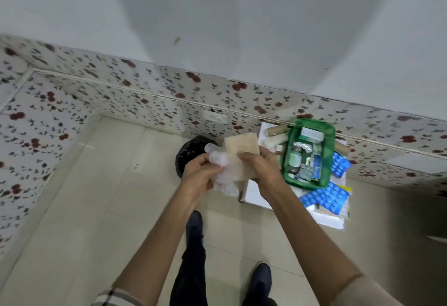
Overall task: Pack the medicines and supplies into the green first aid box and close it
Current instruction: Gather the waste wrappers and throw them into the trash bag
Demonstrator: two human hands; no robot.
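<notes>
The green first aid box (pixel 327 158) stands open on a small white table (pixel 254 193) at the right, with several packets and small bottles inside. Blue blister strips (pixel 324 196) lie beside and in front of the box, and bandage rolls (pixel 274 140) lie to its left. Left of the box I hold a beige pad in a clear plastic wrapper (pixel 240 150) up in front of me. My left hand (pixel 199 172) grips the crumpled clear wrapper, and my right hand (pixel 262 165) pinches the pad's lower right part.
A black bin with a bag liner (pixel 186 158) stands on the floor behind my hands, next to the table. A floral tiled wall band runs behind it, with a white socket (pixel 215 116). My feet stand on beige floor tiles.
</notes>
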